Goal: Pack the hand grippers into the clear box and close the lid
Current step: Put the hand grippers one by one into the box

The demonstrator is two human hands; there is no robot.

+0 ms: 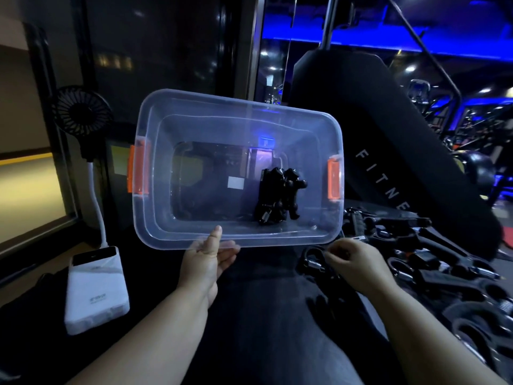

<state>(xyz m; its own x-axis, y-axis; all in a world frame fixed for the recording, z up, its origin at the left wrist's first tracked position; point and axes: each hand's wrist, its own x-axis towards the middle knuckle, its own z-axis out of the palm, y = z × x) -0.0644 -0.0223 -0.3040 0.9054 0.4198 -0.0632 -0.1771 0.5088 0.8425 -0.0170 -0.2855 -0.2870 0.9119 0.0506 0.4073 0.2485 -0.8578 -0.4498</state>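
A clear plastic box (194, 129) with orange latches (136, 169) is tipped up, its opening facing me. My left hand (206, 261) grips its near rim, thumb on the inside wall. A couple of black hand grippers (279, 195) lie inside at the right end. My right hand (358, 263) pinches another black hand gripper (313, 258) by its spring end, just below the box's right corner. Several more black hand grippers (433, 262) lie in a pile at the right. No lid shows.
A white power bank (97, 290) lies at the left with a white cable rising to a small black fan (82, 112). A black padded gym bench marked FITNE (388, 173) slants behind the box. Dark cloth covers my lap.
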